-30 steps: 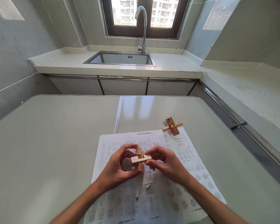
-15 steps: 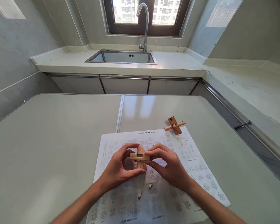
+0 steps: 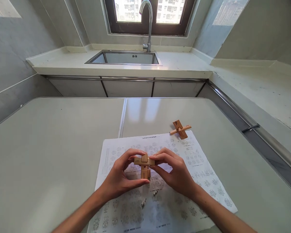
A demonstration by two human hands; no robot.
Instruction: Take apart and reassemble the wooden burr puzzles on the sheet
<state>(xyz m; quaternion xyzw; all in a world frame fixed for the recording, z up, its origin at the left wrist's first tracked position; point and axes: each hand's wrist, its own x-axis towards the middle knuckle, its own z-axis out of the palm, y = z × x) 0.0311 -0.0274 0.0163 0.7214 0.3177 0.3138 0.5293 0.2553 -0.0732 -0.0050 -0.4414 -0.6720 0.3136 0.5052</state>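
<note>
At the left, our left hand [image 3: 122,171] is curved in a wide C, its fingers on the top of the wooden block assembly [image 3: 144,166] and its thumb under the bottom, pinching it upright above the paper sheet [image 3: 169,210]. A crossbar [image 3: 138,161] runs sideways through the upper part; its left end bears a small curved dark mark, and a short dark stroke shows on the lower block. On the right, our right hand [image 3: 173,168] has thumb and fingers close together, pinching the crossbar's right end. Beneath, the sheet carries printed diagrams, a heading and captions too small for us to read, plus two torn spots. Farther right, a second wooden assembly [image 3: 183,134] lies crossed at the sheet's far corner on the worktop [image 3: 50,155], a curved dark character on its flat piece.
</note>
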